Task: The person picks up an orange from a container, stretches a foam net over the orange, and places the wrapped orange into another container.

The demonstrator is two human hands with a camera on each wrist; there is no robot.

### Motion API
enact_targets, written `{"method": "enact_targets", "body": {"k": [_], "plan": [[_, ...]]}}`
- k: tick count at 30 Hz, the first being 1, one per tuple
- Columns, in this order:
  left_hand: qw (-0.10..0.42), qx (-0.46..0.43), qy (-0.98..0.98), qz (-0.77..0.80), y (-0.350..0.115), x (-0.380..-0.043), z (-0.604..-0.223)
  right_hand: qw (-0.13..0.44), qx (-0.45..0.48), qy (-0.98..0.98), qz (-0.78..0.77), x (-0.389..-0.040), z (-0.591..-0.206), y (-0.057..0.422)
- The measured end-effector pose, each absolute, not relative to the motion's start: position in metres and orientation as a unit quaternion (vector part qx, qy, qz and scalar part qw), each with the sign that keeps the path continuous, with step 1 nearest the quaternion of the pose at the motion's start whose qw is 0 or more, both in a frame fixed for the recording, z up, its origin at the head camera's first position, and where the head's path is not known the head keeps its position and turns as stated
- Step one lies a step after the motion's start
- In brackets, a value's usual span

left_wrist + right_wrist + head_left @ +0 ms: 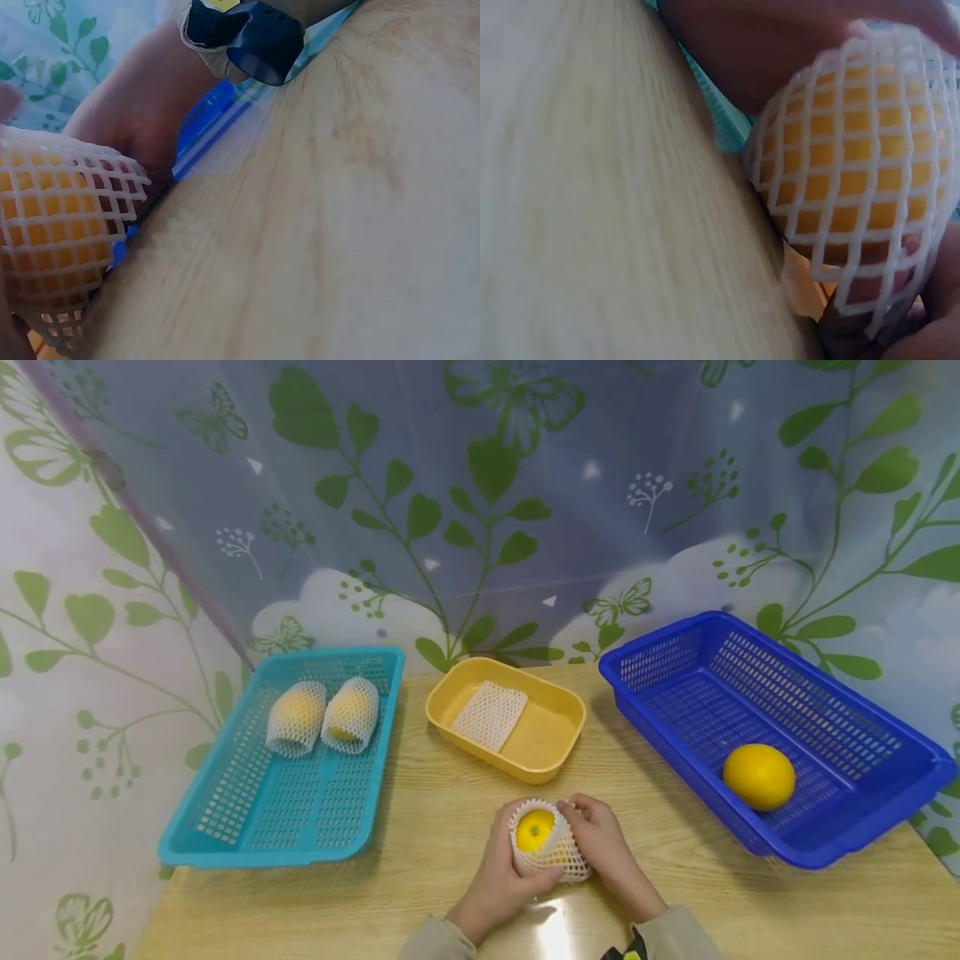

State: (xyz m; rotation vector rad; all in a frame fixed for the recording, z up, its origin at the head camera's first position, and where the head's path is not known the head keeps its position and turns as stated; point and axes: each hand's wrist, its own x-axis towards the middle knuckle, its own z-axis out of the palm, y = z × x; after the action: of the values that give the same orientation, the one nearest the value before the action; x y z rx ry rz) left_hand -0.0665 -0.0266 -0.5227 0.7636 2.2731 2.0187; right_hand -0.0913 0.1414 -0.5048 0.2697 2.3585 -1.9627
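Note:
A round yellow fruit (535,832), its stem end showing, sits inside a white foam net sleeve (573,862) at the table's front. Around its left side curls my left hand (501,878), with the thumb along the near side. My right hand (606,847) pinches the sleeve's edge on the right. In the left wrist view the net mesh (52,210) covers the fruit, and loose netting extends past it towards the right hand. Close up in the right wrist view, the mesh is stretched over the fruit (855,157). Some fingertips are hidden behind the netting.
A teal basket (378,760) on the left holds two netted fruits (297,714). Behind my hands, a yellow tray (551,735) contains flat foam netting (491,714). One bare yellow fruit (759,777) lies in the blue basket (675,760) on the right. A patterned curtain hangs behind.

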Motion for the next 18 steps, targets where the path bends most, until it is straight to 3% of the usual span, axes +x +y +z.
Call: {"method": "enact_targets", "body": {"k": [13, 18], "plan": [[-0.033, 0.247, 0.718, 0.650, -0.024, -0.071, -0.525, -0.049, 0.018, 0.816, -0.576, -0.090, -0.514, 0.143], [-0.072, 0.233, 0.704, 0.667, -0.024, -0.068, -0.523, -0.034, -0.007, 0.788, -0.615, -0.088, -0.516, 0.144]]}}
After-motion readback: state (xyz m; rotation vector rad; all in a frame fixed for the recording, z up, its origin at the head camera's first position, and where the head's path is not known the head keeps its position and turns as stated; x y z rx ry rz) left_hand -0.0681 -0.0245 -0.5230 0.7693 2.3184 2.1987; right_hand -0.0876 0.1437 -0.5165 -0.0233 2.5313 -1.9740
